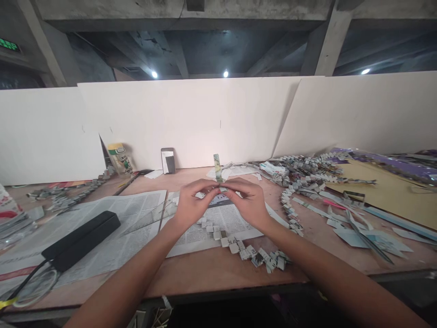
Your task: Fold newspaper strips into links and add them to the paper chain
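The left hand [191, 200] and right hand [251, 200] pinched a paper strip [217, 167] that stuck up above their fingers. A bumpy paper chain [235, 248] lay below them.

Left of the left hand [193, 199], a power adapter [83, 239] on newspaper [131, 207]; beyond that hand, a phone [167, 161] against the board [201, 120] — right of the right hand [250, 200], scissors [370, 241] on paper scraps [396, 243], with heaped paper chains [303, 175] farther back
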Tool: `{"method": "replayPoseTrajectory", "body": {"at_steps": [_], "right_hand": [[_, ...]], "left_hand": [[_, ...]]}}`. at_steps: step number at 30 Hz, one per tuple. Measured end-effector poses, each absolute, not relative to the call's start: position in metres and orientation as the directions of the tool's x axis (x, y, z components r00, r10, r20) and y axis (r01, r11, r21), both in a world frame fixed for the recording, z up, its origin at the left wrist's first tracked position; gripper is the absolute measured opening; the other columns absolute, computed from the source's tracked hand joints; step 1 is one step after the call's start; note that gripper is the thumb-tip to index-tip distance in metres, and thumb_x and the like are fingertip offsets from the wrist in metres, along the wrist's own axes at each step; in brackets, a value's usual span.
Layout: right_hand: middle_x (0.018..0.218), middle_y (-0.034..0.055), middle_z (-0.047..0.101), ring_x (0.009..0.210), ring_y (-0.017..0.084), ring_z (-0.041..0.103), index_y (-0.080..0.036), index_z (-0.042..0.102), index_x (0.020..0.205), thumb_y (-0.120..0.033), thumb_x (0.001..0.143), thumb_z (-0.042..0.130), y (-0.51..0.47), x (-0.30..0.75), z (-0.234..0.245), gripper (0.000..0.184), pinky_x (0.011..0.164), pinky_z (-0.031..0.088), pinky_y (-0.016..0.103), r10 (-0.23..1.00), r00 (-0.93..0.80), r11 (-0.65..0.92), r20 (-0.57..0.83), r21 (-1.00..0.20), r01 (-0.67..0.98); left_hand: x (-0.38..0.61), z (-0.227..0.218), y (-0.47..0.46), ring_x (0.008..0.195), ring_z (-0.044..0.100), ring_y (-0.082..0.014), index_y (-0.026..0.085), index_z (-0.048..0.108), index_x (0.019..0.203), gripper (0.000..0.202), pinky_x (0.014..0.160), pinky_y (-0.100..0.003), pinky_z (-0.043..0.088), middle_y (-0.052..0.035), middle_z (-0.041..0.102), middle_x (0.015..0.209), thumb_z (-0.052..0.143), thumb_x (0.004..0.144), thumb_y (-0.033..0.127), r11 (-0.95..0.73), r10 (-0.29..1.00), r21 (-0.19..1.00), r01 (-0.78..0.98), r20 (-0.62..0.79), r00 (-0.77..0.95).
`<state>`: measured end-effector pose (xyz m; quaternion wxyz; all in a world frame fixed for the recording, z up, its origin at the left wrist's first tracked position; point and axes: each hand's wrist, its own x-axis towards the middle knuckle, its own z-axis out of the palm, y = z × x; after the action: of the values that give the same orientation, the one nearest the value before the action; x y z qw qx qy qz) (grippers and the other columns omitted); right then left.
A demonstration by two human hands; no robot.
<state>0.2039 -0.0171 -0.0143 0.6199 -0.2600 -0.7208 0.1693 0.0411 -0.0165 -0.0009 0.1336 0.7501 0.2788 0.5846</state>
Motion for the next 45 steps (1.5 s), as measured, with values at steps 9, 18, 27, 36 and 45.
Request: {"method": "replayPoseTrajectory", "body": {"at_steps": [9, 18, 27, 36, 45], "right_hand": [[0.085, 0.0053, 0.070, 0.081, 0.019, 0.064, -0.022, 0.071, 0.086, -0.028, 0.075, 0.066, -0.015, 0.205, -0.011, 0.013, 0.071, 0.053, 0.034, 0.690, -0.084, 0.724, 0.719, -0.686, 0.071], [0.078, 0.0040, 0.065, 0.076, 0.017, 0.060, -0.019, 0.064, 0.076, -0.027, 0.077, 0.065, -0.013, 0.205, -0.013, 0.008, 0.067, 0.049, 0.030, 0.667, -0.091, 0.745, 0.739, -0.664, 0.068], [0.066, -0.0002, 0.059, 0.063, 0.012, 0.056, -0.018, 0.063, 0.074, -0.029, 0.075, 0.066, -0.018, 0.201, -0.008, 0.011, 0.063, 0.049, 0.028, 0.777, -0.106, 0.617, 0.620, -0.784, -0.066], [0.072, 0.0025, 0.063, 0.068, 0.015, 0.060, -0.019, 0.066, 0.074, -0.027, 0.073, 0.067, -0.018, 0.203, -0.007, 0.008, 0.060, 0.051, 0.028, 0.709, -0.014, 0.703, 0.705, -0.706, 0.081], [0.066, 0.0016, 0.064, 0.059, 0.015, 0.061, -0.019, 0.063, 0.074, -0.030, 0.072, 0.069, -0.023, 0.200, -0.011, 0.012, 0.054, 0.052, 0.028, 0.725, -0.002, 0.686, 0.688, -0.723, 0.084]], "left_hand": [[0.040, 0.000, -0.017, 0.073, 0.064, -0.0145, 0.017, 0.068, 0.080, 0.007, 0.065, -0.025, 0.053, -0.0044, 0.070, 0.079, 0.061, 0.078, 0.016, -0.849, 0.480, 0.405, 0.339, 0.859, 0.175], [0.043, 0.002, -0.020, 0.074, 0.062, -0.0140, 0.016, 0.065, 0.077, 0.006, 0.067, -0.025, 0.055, -0.0039, 0.066, 0.080, 0.062, 0.077, 0.022, -0.778, 0.622, 0.570, 0.263, 0.758, 0.197], [0.045, 0.003, -0.021, 0.074, 0.060, -0.0133, 0.017, 0.062, 0.079, 0.005, 0.065, -0.025, 0.052, -0.0038, 0.064, 0.082, 0.059, 0.079, 0.021, -0.736, 0.672, 0.603, 0.307, 0.703, 0.231], [0.044, 0.004, -0.021, 0.073, 0.059, -0.0126, 0.018, 0.065, 0.080, 0.008, 0.063, -0.024, 0.051, -0.0032, 0.062, 0.082, 0.061, 0.079, 0.025, -0.761, 0.628, 0.556, 0.333, 0.760, 0.166], [0.046, 0.003, -0.024, 0.074, 0.062, -0.0142, 0.020, 0.068, 0.082, 0.010, 0.065, -0.026, 0.053, -0.0030, 0.068, 0.082, 0.062, 0.078, 0.027, -0.769, 0.614, 0.563, 0.303, 0.782, 0.105]]}}
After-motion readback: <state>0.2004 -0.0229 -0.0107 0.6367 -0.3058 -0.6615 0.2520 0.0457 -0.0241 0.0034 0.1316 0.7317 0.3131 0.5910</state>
